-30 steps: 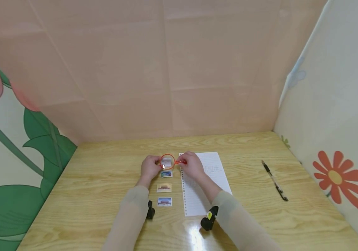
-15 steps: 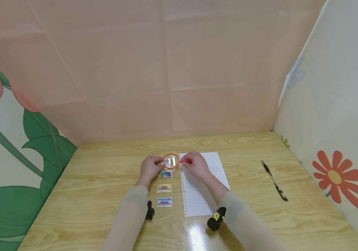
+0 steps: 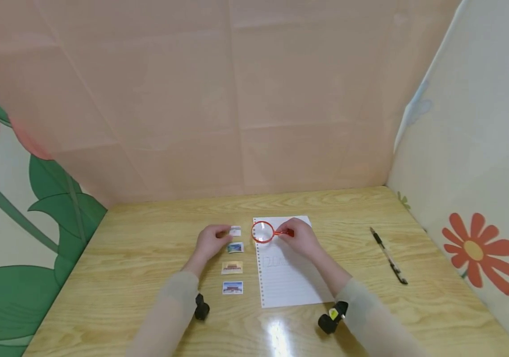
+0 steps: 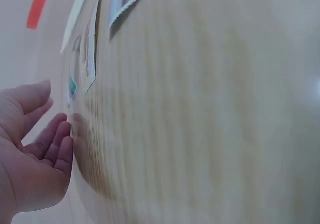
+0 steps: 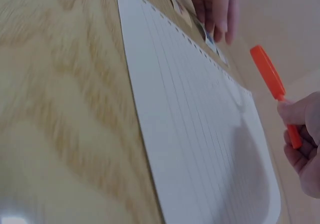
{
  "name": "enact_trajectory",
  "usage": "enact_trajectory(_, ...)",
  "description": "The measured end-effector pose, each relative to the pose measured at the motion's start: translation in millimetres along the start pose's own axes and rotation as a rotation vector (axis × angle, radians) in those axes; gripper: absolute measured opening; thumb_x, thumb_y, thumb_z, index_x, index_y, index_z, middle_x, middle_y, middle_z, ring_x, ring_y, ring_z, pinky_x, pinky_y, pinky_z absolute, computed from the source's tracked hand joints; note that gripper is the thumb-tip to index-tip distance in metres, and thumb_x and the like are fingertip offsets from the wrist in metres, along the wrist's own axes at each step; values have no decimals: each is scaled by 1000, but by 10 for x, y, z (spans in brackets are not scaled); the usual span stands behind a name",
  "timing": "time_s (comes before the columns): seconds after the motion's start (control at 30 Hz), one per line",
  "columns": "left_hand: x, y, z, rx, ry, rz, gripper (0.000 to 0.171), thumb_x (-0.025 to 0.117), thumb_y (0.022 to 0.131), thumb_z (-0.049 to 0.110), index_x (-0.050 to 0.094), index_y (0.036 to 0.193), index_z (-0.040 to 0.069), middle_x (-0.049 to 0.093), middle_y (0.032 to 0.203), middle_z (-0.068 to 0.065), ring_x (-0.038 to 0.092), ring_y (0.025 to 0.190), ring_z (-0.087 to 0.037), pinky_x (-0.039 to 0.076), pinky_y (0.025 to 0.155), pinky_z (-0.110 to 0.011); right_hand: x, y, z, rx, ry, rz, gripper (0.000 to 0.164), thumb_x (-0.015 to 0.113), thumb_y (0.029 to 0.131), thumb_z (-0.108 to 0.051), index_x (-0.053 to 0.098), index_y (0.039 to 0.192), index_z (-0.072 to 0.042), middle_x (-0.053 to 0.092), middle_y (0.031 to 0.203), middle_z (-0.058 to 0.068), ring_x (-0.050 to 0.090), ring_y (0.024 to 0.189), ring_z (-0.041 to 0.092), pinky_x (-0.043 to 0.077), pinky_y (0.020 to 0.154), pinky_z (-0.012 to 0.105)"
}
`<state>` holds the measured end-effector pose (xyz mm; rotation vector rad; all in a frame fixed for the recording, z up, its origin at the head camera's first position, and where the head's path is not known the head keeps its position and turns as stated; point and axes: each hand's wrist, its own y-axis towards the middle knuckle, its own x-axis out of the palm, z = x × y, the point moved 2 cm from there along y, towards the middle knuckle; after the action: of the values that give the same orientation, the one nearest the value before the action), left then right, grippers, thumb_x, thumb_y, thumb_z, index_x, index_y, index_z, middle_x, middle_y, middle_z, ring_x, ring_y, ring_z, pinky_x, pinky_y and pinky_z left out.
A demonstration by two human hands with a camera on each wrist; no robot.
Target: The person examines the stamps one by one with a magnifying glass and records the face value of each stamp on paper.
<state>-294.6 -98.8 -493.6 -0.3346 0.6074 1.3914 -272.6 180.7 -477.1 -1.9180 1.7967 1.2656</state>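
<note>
My right hand (image 3: 300,238) grips the handle of a red-rimmed magnifying glass (image 3: 263,232), held over the upper left part of a lined sheet of paper (image 3: 291,285). From the right wrist camera, the orange-red rim (image 5: 267,72) appears edge-on above the paper. At the left edge of the farthest stamp (image 3: 235,230) is my left hand (image 3: 211,243), its fingers loosely bent. No held thing shows in that hand (image 4: 37,149) in the left wrist view; whether a fingertip touches the stamp I cannot tell. Nearer to me lie a blue-green stamp (image 3: 235,247), a yellowish stamp (image 3: 232,267) and a blue stamp (image 3: 233,287).
A black pen (image 3: 388,255) lies on the right side of the wooden table (image 3: 147,277). Faint pencil-like writing shows on the paper. Behind the table hangs a pinkish cloth (image 3: 183,109), and a flower-printed wall (image 3: 469,148) stands at the right.
My right hand has carried the magnifying glass rightward, off the farthest stamp and over the paper. My left hand has stayed near that stamp, with its forearm drawn slightly left.
</note>
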Motion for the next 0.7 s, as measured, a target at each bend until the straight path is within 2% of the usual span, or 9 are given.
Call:
enact_trajectory(0.17, -12, -131, 62, 39, 11, -30, 32, 74, 89, 10, 70, 119, 1, 67, 114, -16, 62, 102, -30, 50, 92, -46, -145, -125, 128, 5, 6, 13, 11, 80, 79, 0, 75, 85, -8, 64, 80, -2, 57, 80, 18, 49, 74, 35)
enact_trajectory(0.33, 15, -294, 223, 82, 37, -80, 31, 75, 88, 12, 71, 119, 4, 67, 118, -13, 61, 110, -31, 47, 98, -47, -287, -267, 276, 27, 11, 29, 13, 80, 78, 3, 75, 86, -6, 64, 81, 0, 56, 78, 18, 49, 73, 32)
enact_trajectory(0.57, 152, -485, 401, 177, 33, -138, 30, 75, 87, 8, 71, 116, 1, 68, 116, -13, 61, 111, -32, 46, 100, -48, -546, -460, 474, 50, -5, 63, 12, 77, 79, 5, 75, 87, -4, 66, 84, 5, 57, 78, 21, 49, 69, 32)
enact_trajectory(0.7, 252, -582, 466, 239, 51, -156, 31, 75, 86, 9, 71, 116, 1, 69, 117, -13, 59, 115, -34, 44, 102, -50, -695, -562, 622, 89, -55, 75, 10, 77, 81, 1, 75, 89, -5, 67, 88, 7, 58, 81, 22, 48, 70, 34)
